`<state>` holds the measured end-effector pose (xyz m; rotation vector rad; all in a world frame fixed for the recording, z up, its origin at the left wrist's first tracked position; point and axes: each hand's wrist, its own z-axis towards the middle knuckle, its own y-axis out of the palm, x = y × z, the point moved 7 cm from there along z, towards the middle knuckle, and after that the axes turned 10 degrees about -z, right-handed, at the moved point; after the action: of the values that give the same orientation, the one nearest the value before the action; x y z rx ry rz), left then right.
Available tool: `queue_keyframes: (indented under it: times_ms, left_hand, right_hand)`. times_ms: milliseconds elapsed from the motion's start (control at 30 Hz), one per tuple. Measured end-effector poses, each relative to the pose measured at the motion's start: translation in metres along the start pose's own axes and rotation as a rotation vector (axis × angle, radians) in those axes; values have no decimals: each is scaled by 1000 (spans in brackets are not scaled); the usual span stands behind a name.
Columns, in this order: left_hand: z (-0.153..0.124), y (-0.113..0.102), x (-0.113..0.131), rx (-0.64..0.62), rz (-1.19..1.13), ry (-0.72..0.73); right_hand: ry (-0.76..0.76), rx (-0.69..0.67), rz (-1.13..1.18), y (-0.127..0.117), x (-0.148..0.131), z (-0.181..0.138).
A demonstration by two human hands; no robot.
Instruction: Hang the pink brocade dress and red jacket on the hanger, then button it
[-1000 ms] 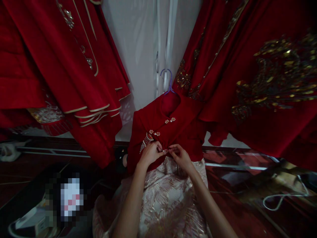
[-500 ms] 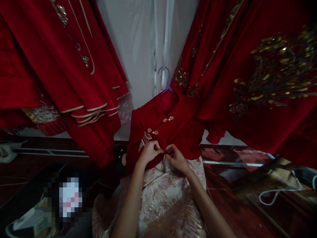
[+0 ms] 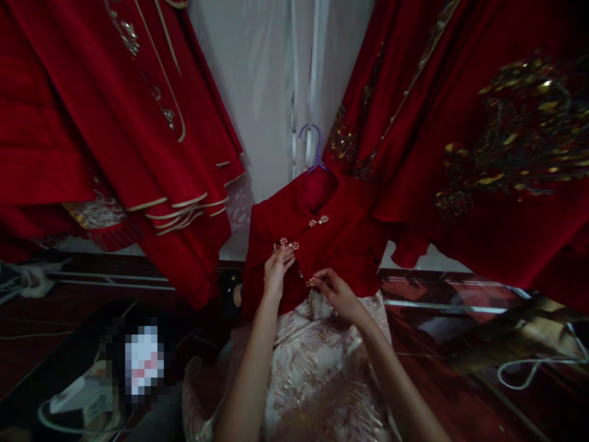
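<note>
A red jacket [image 3: 354, 245] with jewelled flower fastenings [image 3: 318, 221] hangs in front of me on a purple hanger [image 3: 317, 153], above a pale patterned skirt [image 3: 317, 368]. My left hand [image 3: 277, 265] lies on the jacket's left front, fingers stretched out at the upper flower ornament and partly covering it. At the jacket's lower front edge, my right hand [image 3: 335, 290] pinches a small beaded button [image 3: 311, 282] between thumb and fingertips.
Red garments with pale trim [image 3: 184, 166] hang at left. More red garments with gold sequins [image 3: 519, 141] hang at right, before a white wall [image 3: 248, 73]. Metal rails [image 3: 437, 304] run low behind. A white cord [image 3: 519, 377] and a blurred-out patch [image 3: 145, 362] lie low on either side.
My left hand has let go of the lower edge and moved up to the flower ornament. The right hand stays at the edge, where the beaded button now shows. The view shifted slightly.
</note>
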<state>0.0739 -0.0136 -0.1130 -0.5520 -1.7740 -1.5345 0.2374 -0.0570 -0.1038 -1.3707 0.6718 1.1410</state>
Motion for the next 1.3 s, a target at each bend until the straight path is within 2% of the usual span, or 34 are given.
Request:
queue_keyframes:
  times_ms: [100,200,300,433,667,733,800,900,1000,1133,1233,1300]
  left_hand:
    - [-2,4,-2,-21,-94,-48]
    - [-3,2,1,33,-91,1]
    - [-4,-1,2,78,-66,36]
    - [-3,-2,4,60,33,53]
    - [-3,-6,4,126,97,104]
    - [-4,1,6,75,163,71]
    - [-5,15,17,3,279,110]
    - [-8,53,50,-148,532,387]
    - [-11,99,72,-333,897,680]
    - [-9,139,75,-560,1299,921]
    - [-3,152,72,-701,1410,985]
    - [-1,156,73,-767,1412,976]
  right_hand:
    - [-5,-199,51,-2,-25,-12]
    - [0,-316,94,-5,-35,-19]
    - [2,-331,114,-6,-34,-20]
    - [-5,-310,109,-3,-30,-19]
    - [-3,-322,79,0,-40,-22]
    - [0,-339,73,-3,-44,-23]
    - [-8,-367,69,-7,-46,-25]
    - [8,-412,78,-15,-46,-29]
    - [38,-453,82,-20,-43,-33]
    - [48,-493,72,-23,-42,-36]
    - [30,-488,72,-28,-45,-37]
    - [10,-487,71,-31,-47,-37]
